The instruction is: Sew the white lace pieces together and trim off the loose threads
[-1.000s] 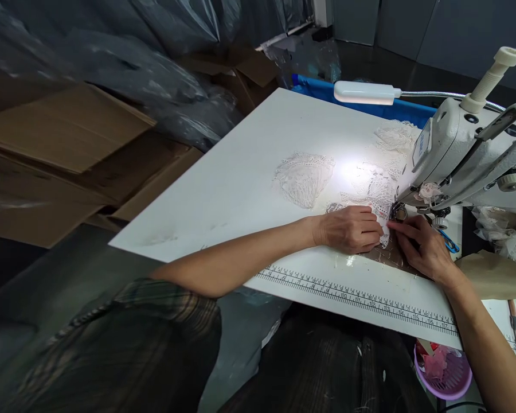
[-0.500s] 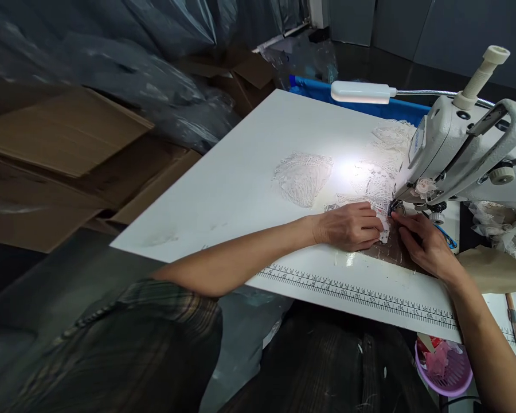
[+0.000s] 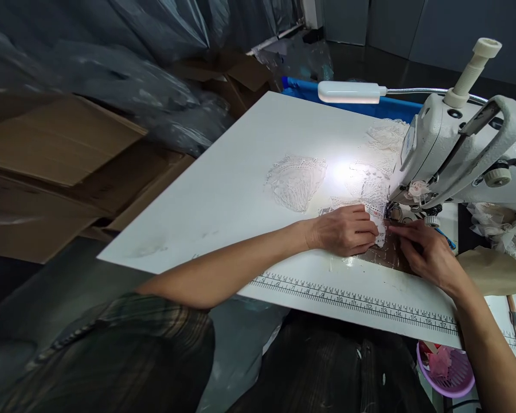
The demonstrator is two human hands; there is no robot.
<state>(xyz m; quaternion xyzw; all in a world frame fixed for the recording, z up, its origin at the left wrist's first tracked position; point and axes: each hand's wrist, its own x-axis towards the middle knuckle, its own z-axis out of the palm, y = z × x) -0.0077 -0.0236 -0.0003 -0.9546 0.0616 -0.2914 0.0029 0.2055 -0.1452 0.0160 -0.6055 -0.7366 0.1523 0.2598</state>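
A piece of white lace (image 3: 380,232) lies under the needle area of a white sewing machine (image 3: 430,143). My left hand (image 3: 346,230) is closed on the lace just left of the presser foot (image 3: 387,211), knuckles up and fingertips curled down out of sight. On the other side my right hand (image 3: 425,249) rests palm down, its index finger stretched to the lace edge in front of the foot. The thumb side stands apart from that finger, and I see nothing gripped there. More lace spreads behind the left hand toward the machine.
A separate lace piece (image 3: 296,180) lies on the white table (image 3: 215,189), and another lace bundle (image 3: 387,136) sits farther back. A lamp (image 3: 350,92) lights the work. A printed ruler (image 3: 352,301) runs along the front edge. Cardboard boxes (image 3: 64,143) stand left; a purple basket (image 3: 453,376) is below right.
The view has shifted slightly. My right index fingertip has moved a little toward me from the presser foot. My left hand keeps its hold on the lace.
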